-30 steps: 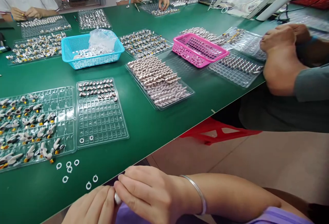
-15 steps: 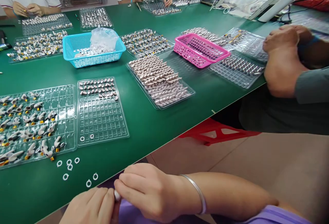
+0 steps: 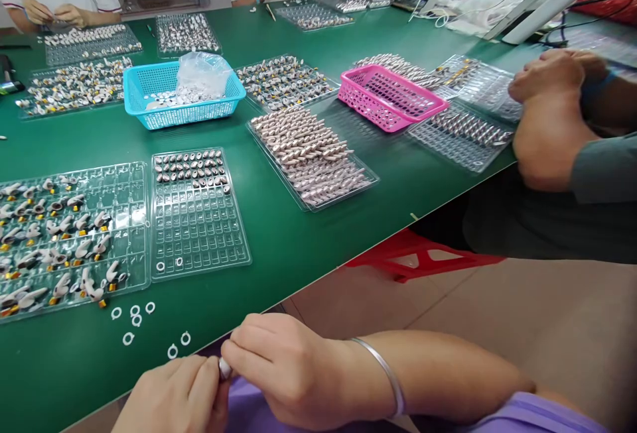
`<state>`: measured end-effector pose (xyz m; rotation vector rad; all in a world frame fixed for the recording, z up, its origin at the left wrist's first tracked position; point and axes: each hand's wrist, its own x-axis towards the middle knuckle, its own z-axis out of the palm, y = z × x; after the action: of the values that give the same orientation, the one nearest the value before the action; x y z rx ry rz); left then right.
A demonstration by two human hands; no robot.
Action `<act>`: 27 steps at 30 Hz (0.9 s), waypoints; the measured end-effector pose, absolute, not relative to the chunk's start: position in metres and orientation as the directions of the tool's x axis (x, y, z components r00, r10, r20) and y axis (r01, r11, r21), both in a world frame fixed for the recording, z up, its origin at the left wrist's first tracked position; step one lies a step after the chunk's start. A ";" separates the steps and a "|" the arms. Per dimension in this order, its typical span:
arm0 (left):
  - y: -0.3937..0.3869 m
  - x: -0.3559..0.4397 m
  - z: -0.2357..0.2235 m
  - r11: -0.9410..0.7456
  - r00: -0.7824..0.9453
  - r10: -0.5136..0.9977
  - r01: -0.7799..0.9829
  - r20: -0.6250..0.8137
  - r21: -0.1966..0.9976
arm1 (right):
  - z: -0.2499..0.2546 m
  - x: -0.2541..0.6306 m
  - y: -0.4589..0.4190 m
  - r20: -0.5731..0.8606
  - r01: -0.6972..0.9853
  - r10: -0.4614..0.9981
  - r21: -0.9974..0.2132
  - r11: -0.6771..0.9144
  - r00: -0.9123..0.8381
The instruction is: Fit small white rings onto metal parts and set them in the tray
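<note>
My left hand [image 3: 172, 396] and my right hand [image 3: 283, 367] meet below the table's near edge, fingers pinched together on one small silvery part [image 3: 225, 369]. A silver bangle [image 3: 387, 373] circles my right wrist. Several small white rings [image 3: 134, 319] lie loose on the green table [image 3: 279, 241] just above my hands. Beyond them sits a clear tray [image 3: 196, 211] with small dark parts in its top rows and two rings near its bottom. Left of it, another clear tray [image 3: 60, 234] holds white-and-gold parts.
A tray of pinkish metal pieces [image 3: 311, 154], a blue basket [image 3: 182, 95] with a plastic bag and a pink basket [image 3: 391, 96] stand mid-table. A co-worker's hands [image 3: 547, 115] work at the right edge above a red stool [image 3: 423, 254]. Other people sit at the far side.
My hands have stayed pinched on the small part, shifting slightly. The view has tilted a little. A far person's hand has lifted off the tray at the back.
</note>
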<state>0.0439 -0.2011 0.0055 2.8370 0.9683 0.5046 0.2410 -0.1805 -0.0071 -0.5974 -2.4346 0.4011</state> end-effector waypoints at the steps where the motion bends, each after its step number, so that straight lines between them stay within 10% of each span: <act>1: -0.201 0.045 0.006 -0.788 0.736 0.615 0.582 0.281 0.202 | -0.006 0.241 -0.180 0.479 0.326 0.492 -0.390 0.861 -0.727; 18: -0.202 0.038 0.007 -0.737 0.753 0.650 0.594 0.100 0.321 | -0.001 0.237 -0.179 0.488 0.365 0.480 -0.315 0.876 -0.729; 27: -0.201 0.043 0.011 -0.749 0.759 0.635 0.559 0.146 0.356 | -0.007 0.241 -0.182 0.310 0.356 0.548 -0.502 0.788 -0.777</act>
<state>0.0430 -0.2010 0.0111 2.6658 0.9271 0.3743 0.2412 -0.1823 -0.0069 -0.6783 -2.5322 0.5871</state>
